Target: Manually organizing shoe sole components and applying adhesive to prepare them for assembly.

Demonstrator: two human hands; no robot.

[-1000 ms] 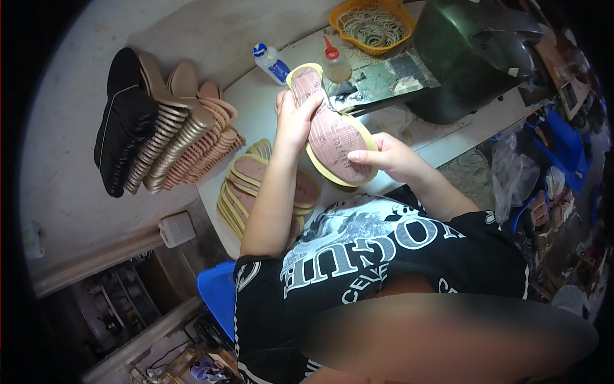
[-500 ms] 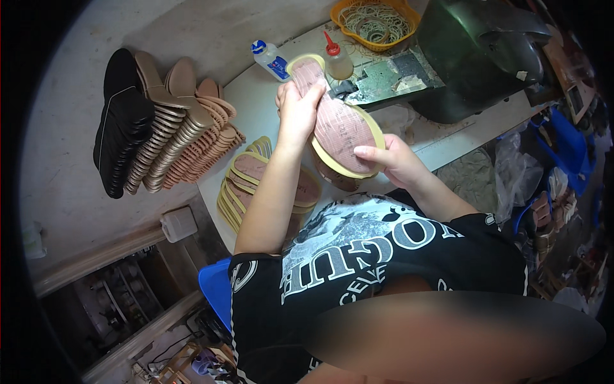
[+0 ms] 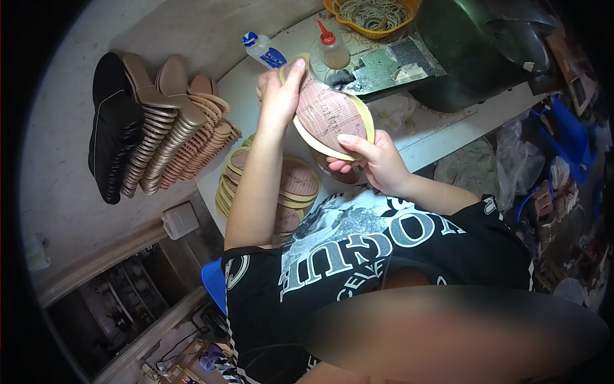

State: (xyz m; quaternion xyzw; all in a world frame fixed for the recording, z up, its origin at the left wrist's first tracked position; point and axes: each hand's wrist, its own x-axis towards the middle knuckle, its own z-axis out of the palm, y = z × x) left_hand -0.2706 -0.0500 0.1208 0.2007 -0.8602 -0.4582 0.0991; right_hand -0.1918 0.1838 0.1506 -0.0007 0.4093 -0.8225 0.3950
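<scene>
Above the white table I hold a shoe insole point(image 3: 328, 114), pinkish brown with a yellow rim and handwriting on it. My left hand point(image 3: 281, 93) is closed round its narrow end, thumb on top. At the wide end, my right hand point(image 3: 378, 160) pinches the edge, thumb above and fingers beneath. Just past the insole lies the green metal plate point(image 3: 398, 69) of a dark green machine point(image 3: 460, 70). Below my left forearm, several similar insoles point(image 3: 295, 179) lie in overlapping piles on the table. Another insole point(image 3: 336, 169) is partly hidden beneath the held one.
Bundles of black insoles point(image 3: 115, 128), gold and pink ones stand by the wall at left. A white bottle with a blue cap point(image 3: 263, 51) and a red-tipped glue bottle point(image 3: 334, 51) stand at the back. Beyond them is a yellow basket point(image 3: 329, 8) of cord. Plastic bags point(image 3: 519, 169) hang at right.
Both hands and the insole have shifted slightly left and nearer. The insole's wide end has turned and tilted, and my right fingers now show beneath its edge. Both hands keep their hold.
</scene>
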